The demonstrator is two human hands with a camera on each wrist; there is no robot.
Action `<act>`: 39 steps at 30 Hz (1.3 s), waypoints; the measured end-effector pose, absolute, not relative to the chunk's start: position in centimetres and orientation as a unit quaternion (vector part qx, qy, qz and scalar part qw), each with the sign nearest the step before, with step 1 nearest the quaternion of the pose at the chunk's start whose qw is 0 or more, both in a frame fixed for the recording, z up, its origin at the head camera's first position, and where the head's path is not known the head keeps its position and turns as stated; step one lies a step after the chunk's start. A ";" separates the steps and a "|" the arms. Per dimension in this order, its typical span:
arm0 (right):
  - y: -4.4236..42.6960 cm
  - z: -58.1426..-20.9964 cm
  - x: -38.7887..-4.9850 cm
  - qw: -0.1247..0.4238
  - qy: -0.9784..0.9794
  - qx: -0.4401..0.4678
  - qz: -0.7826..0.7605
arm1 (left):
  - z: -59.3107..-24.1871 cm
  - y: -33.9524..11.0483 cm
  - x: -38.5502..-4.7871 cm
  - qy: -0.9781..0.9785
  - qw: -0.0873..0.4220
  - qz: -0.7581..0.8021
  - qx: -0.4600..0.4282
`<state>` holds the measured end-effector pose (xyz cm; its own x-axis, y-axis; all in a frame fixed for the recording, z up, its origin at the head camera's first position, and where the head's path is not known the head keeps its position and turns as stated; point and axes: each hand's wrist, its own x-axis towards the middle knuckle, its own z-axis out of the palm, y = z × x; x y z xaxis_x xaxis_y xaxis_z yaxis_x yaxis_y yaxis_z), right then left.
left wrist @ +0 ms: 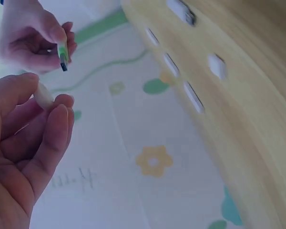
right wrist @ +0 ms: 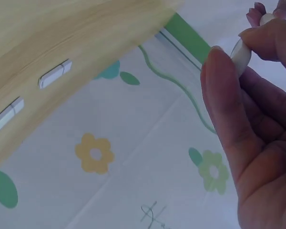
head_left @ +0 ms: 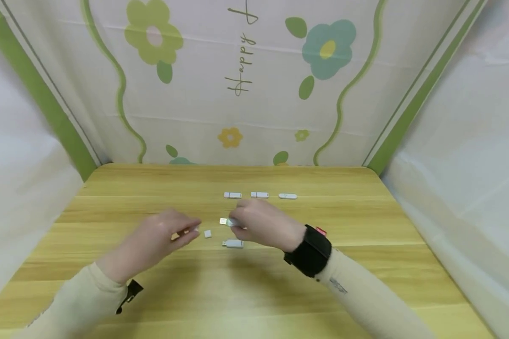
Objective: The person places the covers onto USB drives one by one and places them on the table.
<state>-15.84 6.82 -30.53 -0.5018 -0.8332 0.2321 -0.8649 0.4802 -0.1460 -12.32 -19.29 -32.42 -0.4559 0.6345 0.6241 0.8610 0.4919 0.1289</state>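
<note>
My left hand (head_left: 163, 231) pinches a small white cap (left wrist: 44, 97) between thumb and fingertips. Opposite it, my right hand (head_left: 265, 223) pinches a white and green USB stick (left wrist: 63, 51), its bare metal plug pointing toward the left hand. A gap separates cap and plug. On the wood between and below the hands lie another white cap (head_left: 208, 233) and an uncapped white USB stick (head_left: 234, 244), plug to the left. In the right wrist view, the fingers hide much of the held stick (right wrist: 240, 57).
Beyond the hands, three white USB sticks lie in a row: left (head_left: 232, 195), middle (head_left: 259, 195) and right (head_left: 288, 196). A red object (head_left: 321, 231) shows partly behind the right wrist. A flowered cloth (head_left: 195, 103) hangs at the back edge of the wooden table (head_left: 365, 282).
</note>
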 end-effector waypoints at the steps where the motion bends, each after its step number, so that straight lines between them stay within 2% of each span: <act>1: 7.5 -30.5 -15.4 0.078 -0.854 0.498 0.125 | -32.5 -18.8 -12.0 -0.815 0.266 -0.226 -0.464; 4: 9.4 -30.4 -14.0 0.115 -0.841 0.509 0.141 | -32.8 -17.6 -11.1 -0.795 0.281 -0.234 -0.485; 11: 11.7 -30.8 -11.6 0.169 -0.824 0.515 0.166 | -33.2 -15.6 -9.7 -0.788 0.269 -0.252 -0.494; 21: 12.5 -31.7 -8.9 0.195 -0.817 0.514 0.171 | -33.0 -13.7 -8.8 -0.782 0.240 -0.271 -0.507; 30: 12.2 -32.5 -7.6 0.217 -0.810 0.514 0.179 | -33.1 -12.9 -8.6 -0.774 0.244 -0.264 -0.522; 39: 12.1 -32.6 -7.2 0.209 -0.819 0.502 0.181 | -33.2 -12.5 -8.6 -0.762 0.260 -0.255 -0.535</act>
